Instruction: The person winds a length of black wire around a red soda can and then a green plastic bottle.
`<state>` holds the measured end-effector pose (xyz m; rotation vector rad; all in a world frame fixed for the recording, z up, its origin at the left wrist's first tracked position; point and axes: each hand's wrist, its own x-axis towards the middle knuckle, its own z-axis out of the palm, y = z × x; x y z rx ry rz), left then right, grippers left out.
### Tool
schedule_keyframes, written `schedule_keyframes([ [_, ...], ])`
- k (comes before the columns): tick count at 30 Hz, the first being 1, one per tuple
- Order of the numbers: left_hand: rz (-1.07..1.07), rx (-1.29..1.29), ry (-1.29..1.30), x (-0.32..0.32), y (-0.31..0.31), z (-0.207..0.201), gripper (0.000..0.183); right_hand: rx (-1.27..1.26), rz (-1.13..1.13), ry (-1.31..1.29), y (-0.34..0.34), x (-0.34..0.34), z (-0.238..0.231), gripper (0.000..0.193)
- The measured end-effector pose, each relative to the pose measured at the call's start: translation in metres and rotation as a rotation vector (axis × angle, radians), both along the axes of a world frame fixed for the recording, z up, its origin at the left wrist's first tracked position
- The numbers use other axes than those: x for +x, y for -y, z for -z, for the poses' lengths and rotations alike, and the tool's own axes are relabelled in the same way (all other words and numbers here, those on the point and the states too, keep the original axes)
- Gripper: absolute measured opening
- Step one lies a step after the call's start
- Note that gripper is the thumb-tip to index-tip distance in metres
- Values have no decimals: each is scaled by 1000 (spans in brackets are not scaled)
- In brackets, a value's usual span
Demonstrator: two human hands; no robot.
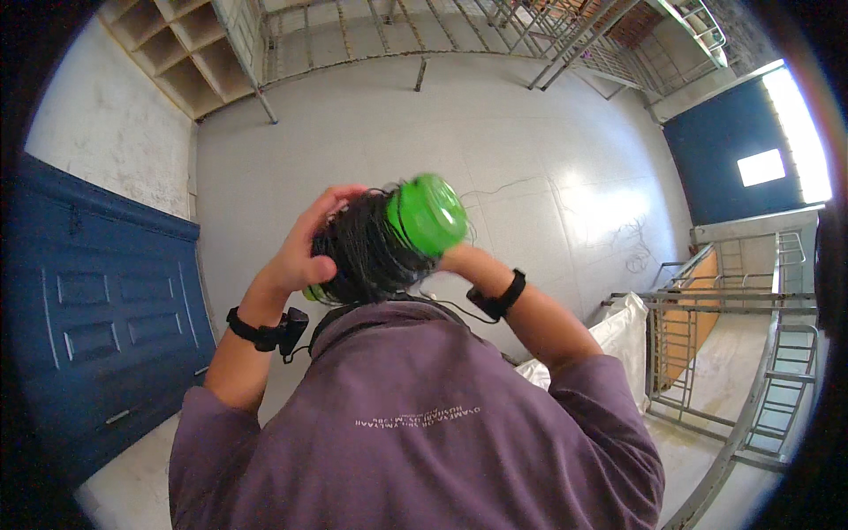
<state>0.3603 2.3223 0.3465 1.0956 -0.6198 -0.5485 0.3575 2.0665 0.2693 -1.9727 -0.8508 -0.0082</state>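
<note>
A bundle of thin black wire (362, 252) is wound in many turns round a green plastic bottle (428, 215), held tilted in front of my chest. My left hand (305, 247) wraps round the wound left end, its thumb pressed on the near side and its fingers over the top. A bit of green shows below that thumb. My right hand (455, 261) is beneath the bare green end, on the right; its fingers are hidden behind the bottle and wire. Black bands with small devices sit on both wrists.
Loose thin wire (638, 252) lies on the pale tiled floor (424, 124) to the right. Metal bunk frames (733, 300) stand at the right and along the far side. A blue door (115, 300) is on the left, with wooden cubbyholes (181, 57) at the far left.
</note>
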Motion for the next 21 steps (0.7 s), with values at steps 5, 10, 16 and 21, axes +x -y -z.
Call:
schedule_keyframes([
  [5,-277,119,14,10,-4,34,98,-568,-58,-386,-19,-52,-21,38],
  [10,-312,259,-152,10,2,70,71,-698,25,-340,-8,-79,-35,35],
  [16,-197,429,-139,8,48,80,68,-544,176,-114,48,-103,-43,20],
  [21,76,748,278,-1,108,54,72,-605,156,199,98,-123,-69,14],
])
